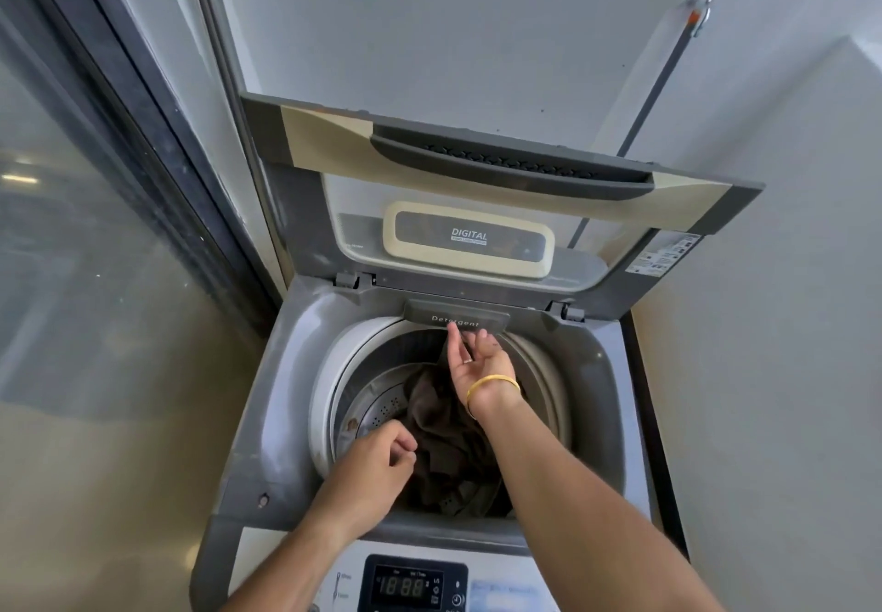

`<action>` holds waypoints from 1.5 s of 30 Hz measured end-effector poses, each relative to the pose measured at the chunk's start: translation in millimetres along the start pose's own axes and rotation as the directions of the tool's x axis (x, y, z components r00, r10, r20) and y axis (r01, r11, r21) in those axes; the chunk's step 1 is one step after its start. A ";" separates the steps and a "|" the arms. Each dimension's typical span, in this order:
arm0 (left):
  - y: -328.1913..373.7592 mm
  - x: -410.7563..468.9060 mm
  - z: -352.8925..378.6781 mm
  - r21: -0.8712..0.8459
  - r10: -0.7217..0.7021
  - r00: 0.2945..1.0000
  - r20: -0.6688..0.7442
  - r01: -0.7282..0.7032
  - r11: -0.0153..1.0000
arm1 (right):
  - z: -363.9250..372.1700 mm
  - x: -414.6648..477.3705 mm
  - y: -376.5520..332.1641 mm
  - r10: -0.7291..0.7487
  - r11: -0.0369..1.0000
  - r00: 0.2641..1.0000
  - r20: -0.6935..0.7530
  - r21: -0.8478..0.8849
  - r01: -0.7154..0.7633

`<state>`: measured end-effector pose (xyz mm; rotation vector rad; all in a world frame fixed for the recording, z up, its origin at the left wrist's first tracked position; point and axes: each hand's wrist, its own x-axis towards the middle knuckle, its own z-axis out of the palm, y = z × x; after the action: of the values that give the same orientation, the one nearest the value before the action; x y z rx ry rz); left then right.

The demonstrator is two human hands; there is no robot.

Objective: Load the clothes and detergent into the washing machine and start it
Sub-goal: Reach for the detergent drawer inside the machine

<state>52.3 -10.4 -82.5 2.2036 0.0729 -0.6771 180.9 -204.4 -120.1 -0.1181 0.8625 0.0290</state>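
Top-load washing machine (pixel 286 373), lid (pixel 477 172) up. Right hand (pixel 477 361) reaches over the drum, palm up, fingers loosely spread, gripping nothing; fingertips (pixel 453 332) touch the lower edge of the detergent drawer (pixel 456 318), just beyond the hand. Gold bangle (pixel 491 385) on that wrist. Brown clothes (pixel 444 435) lie in the drum below the right hand and forearm, just right of the left hand (pixel 377 466). Left hand is loosely curled at the drum's near-left rim, holding nothing visible. Lit display (pixel 405 586) sits behind both wrists, between the forearms.
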 end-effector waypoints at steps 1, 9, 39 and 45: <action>-0.4 1.0 -0.2 -0.002 -0.002 1.000 -0.002 0.002 1.000 | 0.7 0.4 1.1 0.001 1.000 1.000 0.007 0.013 -0.001; 0.8 4.7 0.2 -0.047 -0.003 1.000 -0.003 0.003 0.999 | -8.2 16.4 0.3 0.033 0.999 0.997 0.076 -0.008 -0.033; 20.6 63.4 7.3 -0.598 -0.222 0.975 -0.014 0.169 0.783 | -20.9 31.8 -2.5 -0.045 0.978 0.989 0.143 -0.198 0.073; 60.9 125.9 3.3 -0.822 -0.267 0.963 -0.036 0.123 0.556 | -22.0 27.6 -8.0 -0.026 0.974 0.985 0.172 -0.215 0.064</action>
<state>174.7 -74.6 -104.0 1.3225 0.6110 -0.4395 182.8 -215.5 -154.5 -0.3390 0.6858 0.0909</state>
